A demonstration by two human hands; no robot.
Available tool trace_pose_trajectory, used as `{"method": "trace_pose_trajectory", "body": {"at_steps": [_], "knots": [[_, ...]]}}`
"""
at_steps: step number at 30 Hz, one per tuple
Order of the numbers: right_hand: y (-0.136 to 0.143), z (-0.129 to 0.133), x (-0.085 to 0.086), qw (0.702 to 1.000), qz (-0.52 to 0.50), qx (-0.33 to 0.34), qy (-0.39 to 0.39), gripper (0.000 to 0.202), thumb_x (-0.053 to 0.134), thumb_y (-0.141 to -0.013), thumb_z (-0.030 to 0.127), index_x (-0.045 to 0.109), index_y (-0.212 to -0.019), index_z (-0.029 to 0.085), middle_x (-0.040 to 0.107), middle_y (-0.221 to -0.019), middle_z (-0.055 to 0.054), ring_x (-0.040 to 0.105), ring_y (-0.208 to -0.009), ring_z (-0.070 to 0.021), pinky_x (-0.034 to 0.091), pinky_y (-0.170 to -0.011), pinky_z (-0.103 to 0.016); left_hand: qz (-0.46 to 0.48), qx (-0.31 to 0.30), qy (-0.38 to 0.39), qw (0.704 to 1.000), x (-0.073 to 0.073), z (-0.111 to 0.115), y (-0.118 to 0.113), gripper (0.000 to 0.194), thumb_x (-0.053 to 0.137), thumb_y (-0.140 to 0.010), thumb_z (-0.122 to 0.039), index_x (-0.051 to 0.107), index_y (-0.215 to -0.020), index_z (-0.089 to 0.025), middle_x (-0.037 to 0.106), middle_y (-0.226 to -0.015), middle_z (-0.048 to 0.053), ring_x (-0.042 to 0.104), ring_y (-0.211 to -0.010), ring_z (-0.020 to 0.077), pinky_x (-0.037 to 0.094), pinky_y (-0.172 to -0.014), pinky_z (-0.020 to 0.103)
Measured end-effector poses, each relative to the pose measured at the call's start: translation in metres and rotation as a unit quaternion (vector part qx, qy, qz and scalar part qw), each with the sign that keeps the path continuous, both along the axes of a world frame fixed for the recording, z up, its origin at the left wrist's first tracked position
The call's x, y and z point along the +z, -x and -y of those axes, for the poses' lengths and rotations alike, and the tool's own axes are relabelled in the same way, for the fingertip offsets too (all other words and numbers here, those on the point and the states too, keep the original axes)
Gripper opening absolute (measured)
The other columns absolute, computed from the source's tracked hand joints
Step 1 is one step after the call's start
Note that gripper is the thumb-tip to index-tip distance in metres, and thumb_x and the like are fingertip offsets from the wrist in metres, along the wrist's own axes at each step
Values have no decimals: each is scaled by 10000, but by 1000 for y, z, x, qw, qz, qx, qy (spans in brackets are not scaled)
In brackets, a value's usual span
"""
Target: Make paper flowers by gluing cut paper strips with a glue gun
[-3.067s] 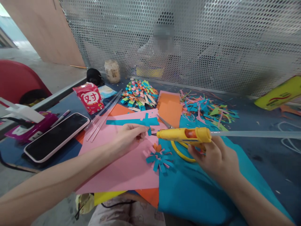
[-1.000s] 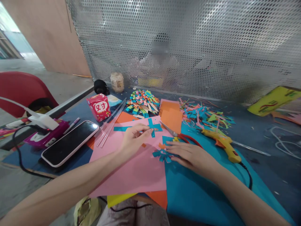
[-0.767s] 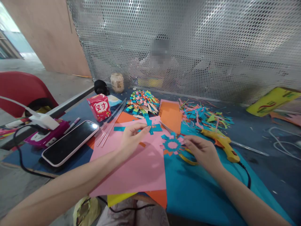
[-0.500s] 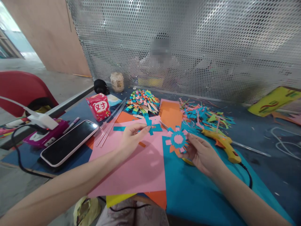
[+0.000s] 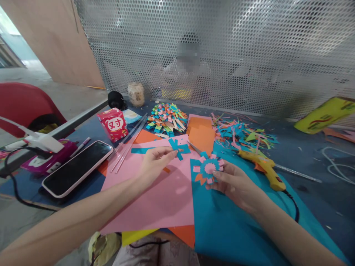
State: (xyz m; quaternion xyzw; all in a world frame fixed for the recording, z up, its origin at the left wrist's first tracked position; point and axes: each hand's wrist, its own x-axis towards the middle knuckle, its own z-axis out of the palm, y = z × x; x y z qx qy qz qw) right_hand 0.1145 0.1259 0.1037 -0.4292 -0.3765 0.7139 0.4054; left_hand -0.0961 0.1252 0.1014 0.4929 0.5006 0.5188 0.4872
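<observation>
Pinched between the thumb and fingers of my left hand [image 5: 161, 158] is a blue paper cutout [image 5: 180, 149] with several strips sticking out. My right hand [image 5: 231, 183] grips a round paper flower [image 5: 208, 168] by its right and lower edge; it has a blue ring, a pink centre and pink and orange tabs. Beneath my left hand lies a pink sheet [image 5: 158, 201], and a blue sheet [image 5: 230, 225] is under my right hand. A blue strip [image 5: 140, 150] rests on the pink sheet, left of my fingers.
Behind the sheets are a pile of fringed paper pieces [image 5: 166, 118], orange paper [image 5: 200, 133] and paper scraps [image 5: 241, 135]. A yellow glue gun [image 5: 262, 166] lies right, a phone [image 5: 77, 168] and red packet [image 5: 113, 125] left. A person shows behind the perforated screen [image 5: 249, 55].
The flower has turned in my right hand, and my right thumb has moved onto its face. The blue cutout in my left hand has tilted. The view has shifted slightly.
</observation>
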Motion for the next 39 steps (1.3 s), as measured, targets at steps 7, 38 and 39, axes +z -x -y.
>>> {"method": "trace_pose_trajectory", "body": {"at_steps": [7, 38, 39], "knots": [[0, 1, 1, 1000, -13, -12, -8, 324, 895, -439, 255, 681, -678, 209, 657, -624, 42, 582, -530, -70, 504, -508, -169, 13, 0, 22, 1000, -1, 0, -1, 193, 675, -684, -346, 649, -623, -165, 570, -604, -21, 442, -565, 90, 412, -557, 229], [3, 6, 2, 997, 54, -31, -50, 338, 901, -421, 287, 688, -681, 249, 681, -624, 53, 622, -588, -89, 503, -579, -189, 26, -42, 42, 998, -4, 3, -6, 123, 649, -715, -266, 705, -680, -163, 723, -756, 53, 586, -663, 135, 423, -539, 228], [3, 6, 2, 997, 55, -30, -50, 338, 899, -429, 297, 678, -680, 248, 680, -627, 55, 626, -594, -92, 508, -585, -195, 29, -46, 43, 998, -4, 4, -7, 128, 649, -717, -274, 704, -677, -165, 725, -759, 54, 591, -674, 139, 423, -542, 229]]}}
